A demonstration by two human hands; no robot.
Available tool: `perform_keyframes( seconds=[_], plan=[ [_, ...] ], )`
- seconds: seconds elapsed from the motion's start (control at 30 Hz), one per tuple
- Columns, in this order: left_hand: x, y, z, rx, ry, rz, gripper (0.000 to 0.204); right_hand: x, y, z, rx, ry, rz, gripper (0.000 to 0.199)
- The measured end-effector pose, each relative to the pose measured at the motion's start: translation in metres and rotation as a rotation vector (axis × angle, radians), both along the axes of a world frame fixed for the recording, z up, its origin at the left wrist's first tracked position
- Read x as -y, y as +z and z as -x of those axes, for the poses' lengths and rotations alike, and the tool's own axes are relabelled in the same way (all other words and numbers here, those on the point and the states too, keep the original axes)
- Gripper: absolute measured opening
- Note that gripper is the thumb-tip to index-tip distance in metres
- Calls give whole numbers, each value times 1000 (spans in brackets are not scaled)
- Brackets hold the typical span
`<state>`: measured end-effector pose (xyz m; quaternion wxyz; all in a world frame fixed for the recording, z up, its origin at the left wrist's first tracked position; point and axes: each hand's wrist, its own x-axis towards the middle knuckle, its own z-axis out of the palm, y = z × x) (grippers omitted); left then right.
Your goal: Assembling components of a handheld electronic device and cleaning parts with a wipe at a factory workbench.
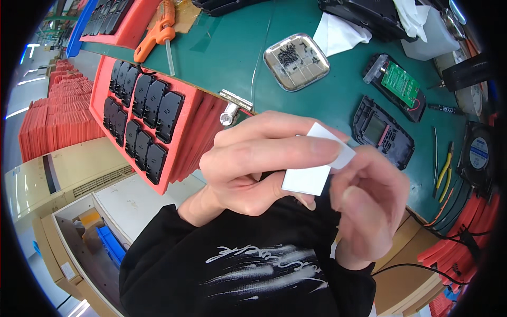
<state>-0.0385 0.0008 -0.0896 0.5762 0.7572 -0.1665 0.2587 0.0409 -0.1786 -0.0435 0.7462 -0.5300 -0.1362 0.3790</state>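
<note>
My left hand point(264, 158) is closed on small white rectangular slips point(309, 180), pinched between its fingers and thumb in front of my chest. They look like paper or labels. One slip lies tilted across the fingertips and another points downward; whether they are joined is hidden by the fingers. Close by on the right, my right hand point(372, 198) has its fingers bent and slightly blurred. Its thumb stands apart from the index finger, which is right beside the edge of the upper slip. Nothing shows between the right thumb and finger.
On the green table point(222, 53) are a metal tray point(297, 62) of small black screws, a device half with a green circuit board point(401, 84), a black housing point(383, 132), yellow-handled pliers point(444, 171) and an orange glue gun point(158, 34). A red foam tray point(179, 148) holds several black parts.
</note>
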Motion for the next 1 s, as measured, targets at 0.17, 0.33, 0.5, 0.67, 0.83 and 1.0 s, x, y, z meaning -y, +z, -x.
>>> perform_keyframes(
  seconds=[0.17, 0.33, 0.5, 0.67, 0.83, 1.0],
  plan=[
    [16, 0, -4, 89, 160, 344, 32, 9, 3, -14, 184, -226, 13, 13],
    [0, 4, -8, 183, 19, 421, 44, 9, 17, -33, 348, -120, -2, 15],
    [-13, 15, -5, 240, -41, 352, 57, -16, 44, -44, 488, -222, 184, 16],
    [-17, 30, -10, 209, -1, 323, 57, -15, 51, -98, 577, -325, 168, 19],
    [-25, 42, -9, 203, 65, 290, 58, -15, 65, -125, 723, -352, 201, 19],
    [-36, 51, -8, 189, 142, 271, 57, -50, 80, -142, 883, -487, 175, 24]
  ],
)
